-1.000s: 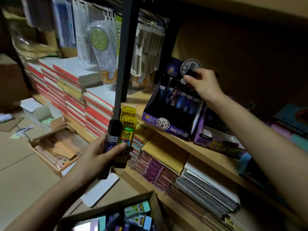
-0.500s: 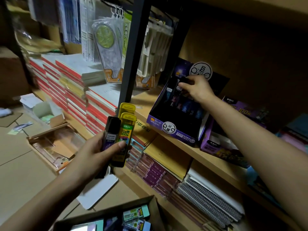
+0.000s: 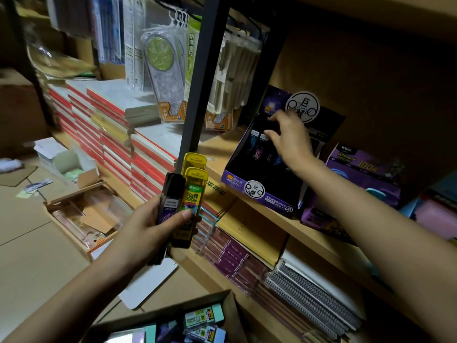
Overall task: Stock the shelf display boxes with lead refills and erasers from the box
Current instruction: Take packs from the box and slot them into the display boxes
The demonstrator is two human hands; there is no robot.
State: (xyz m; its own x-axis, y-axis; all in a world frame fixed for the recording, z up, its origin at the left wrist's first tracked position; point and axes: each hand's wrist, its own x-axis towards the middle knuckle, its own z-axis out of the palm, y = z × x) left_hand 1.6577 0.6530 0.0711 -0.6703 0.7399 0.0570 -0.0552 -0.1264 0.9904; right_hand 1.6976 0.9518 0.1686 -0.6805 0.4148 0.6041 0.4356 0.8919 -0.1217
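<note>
So the right hand (image 3: 291,142) is reaching into the purple display box (image 3: 262,191) on the shelf (image 3: 215,149), pinching what looks like one dark refill (image 3: 273,126) and slotting it into the back row, so we're mid-stocking the leads. The left hand (image 3: 148,226), at 8 o'clock from the display, is gripping a bunch of black and yellow lead refills (image 3: 190,194). Next move, I'm guessing: letting go cleanly, then pulling another from that bunch; erasers (image 3: 205,315) are sitting in the box (image 3: 230,300) at 6 o'clock.
</note>
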